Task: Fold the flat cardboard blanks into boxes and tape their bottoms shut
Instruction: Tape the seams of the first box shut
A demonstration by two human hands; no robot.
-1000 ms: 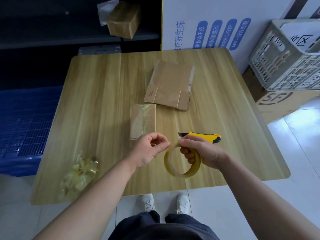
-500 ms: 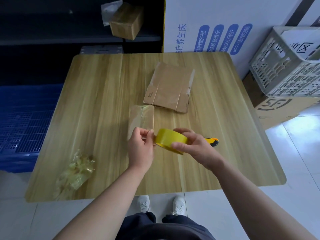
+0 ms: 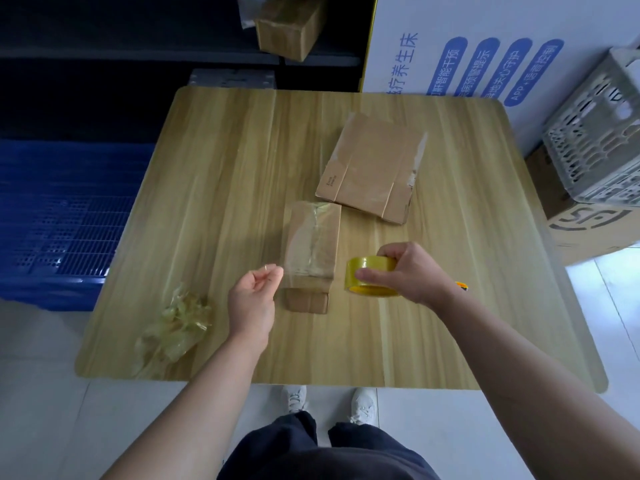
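A small folded cardboard box [image 3: 313, 237] stands on the wooden table [image 3: 214, 188], its top face covered with clear tape. My right hand [image 3: 408, 271] grips a yellow tape roll [image 3: 370, 276] just right of the box. My left hand [image 3: 254, 299] pinches the free end of the tape, and a clear strip [image 3: 308, 268] stretches from it to the roll, across the box's near part. A stack of flat cardboard blanks [image 3: 372, 168] lies behind the box, to the right.
A crumpled wad of used tape [image 3: 176, 323] lies at the table's near left. A yellow utility knife [image 3: 461, 286] peeks out behind my right wrist. Blue crates [image 3: 62, 216] stand left, a white crate [image 3: 595, 140] on a carton right, a box [image 3: 291, 26] on the shelf behind.
My hands have drawn apart, the left going left and the right going right, pulling a strip of tape off the roll over the small box. The view has shifted closer.
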